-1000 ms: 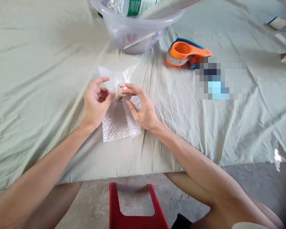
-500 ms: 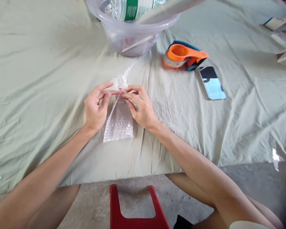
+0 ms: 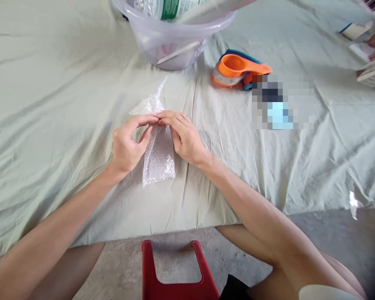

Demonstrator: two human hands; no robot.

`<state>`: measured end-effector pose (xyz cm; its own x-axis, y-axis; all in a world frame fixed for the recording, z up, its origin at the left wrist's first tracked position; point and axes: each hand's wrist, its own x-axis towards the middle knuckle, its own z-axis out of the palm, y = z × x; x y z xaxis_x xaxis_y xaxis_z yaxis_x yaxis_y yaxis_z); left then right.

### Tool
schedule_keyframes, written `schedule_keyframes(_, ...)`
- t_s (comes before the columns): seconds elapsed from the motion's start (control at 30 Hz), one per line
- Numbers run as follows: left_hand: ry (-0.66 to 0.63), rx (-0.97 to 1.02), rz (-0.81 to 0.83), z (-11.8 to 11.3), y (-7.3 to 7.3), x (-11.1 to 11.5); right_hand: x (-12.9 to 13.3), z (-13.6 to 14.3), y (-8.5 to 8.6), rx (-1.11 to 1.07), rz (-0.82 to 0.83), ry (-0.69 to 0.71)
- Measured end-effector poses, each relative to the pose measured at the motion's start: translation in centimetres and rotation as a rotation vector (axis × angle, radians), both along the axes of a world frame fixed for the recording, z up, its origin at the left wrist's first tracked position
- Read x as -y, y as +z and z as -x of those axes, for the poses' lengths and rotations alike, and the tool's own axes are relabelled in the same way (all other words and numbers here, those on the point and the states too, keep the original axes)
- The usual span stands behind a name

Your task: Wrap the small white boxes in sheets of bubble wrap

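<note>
Bubble wrap (image 3: 161,160) gathered at its middle

My left hand (image 3: 126,143) and right hand (image 3: 189,139) meet over its narrowed waist, fingers and thumbs closed in on the plastic; what lies beneath them I cannot tell. Holding both sides probably stops the springy sheet from opening. Its near end rests on the tabletop (image 3: 65,125) before me, while the tape dispenser (image 3: 251,66) sits to the right, seemingly out of my way.
</note>
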<state>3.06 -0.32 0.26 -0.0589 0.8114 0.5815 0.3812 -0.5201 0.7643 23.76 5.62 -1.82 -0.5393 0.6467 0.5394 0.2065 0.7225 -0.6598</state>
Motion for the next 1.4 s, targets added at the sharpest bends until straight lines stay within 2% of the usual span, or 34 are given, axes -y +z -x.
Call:
schedule_keyframes(0.17,0.052,-0.088,0.042,0.3,0.2,0.0,0.2,0.1,-0.1,-0.1,0.102,0.04)
schedule_keyframes(0.3,0.032,-0.166,-0.022,1.3,-0.3,-1.2,0.3,0.3,0.4,-0.095,0.158,0.09)
schedule_keyframes(0.4,-0.034,-0.213,-0.039,1.5,-0.4,-1.8,0.5,0.6,0.9,-0.157,0.232,-0.025)
schedule_keyframes(0.47,-0.028,-0.203,-0.042,1.2,-0.4,-1.9,0.7,0.9,1.1,-0.217,0.276,-0.111)
schedule_keyframes(0.63,0.024,-0.164,-0.084,0.4,-0.2,-1.4,0.5,1.0,0.8,-0.159,0.212,-0.259)
schedule_keyframes(0.8,0.032,0.025,0.037,0.3,-0.5,-1.7,0.3,1.0,0.3,0.017,0.221,-0.224)
schedule_keyframes(0.97,0.141,-0.018,0.016,1.7,-1.7,-2.7,0.1,1.1,0.3,0.012,0.235,-0.201)
schedule_keyframes(1.07,0.287,-0.016,0.121,3.0,-3.1,-3.4,0.1,1.2,0.2,0.039,0.143,-0.284)
schedule_keyframes(1.17,0.326,-0.003,0.246,3.3,-4.1,-3.7,0.3,1.2,0.3,0.061,0.108,-0.301)
schedule_keyframes(1.23,0.308,-0.024,0.278,2.9,-3.9,-3.6,0.4,1.2,0.4,0.058,0.13,-0.261)
schedule_keyframes(1.4,0.244,-0.122,0.331,1.7,-1.9,-3.1,0.2,1.0,0.8,0.009,0.205,-0.165)
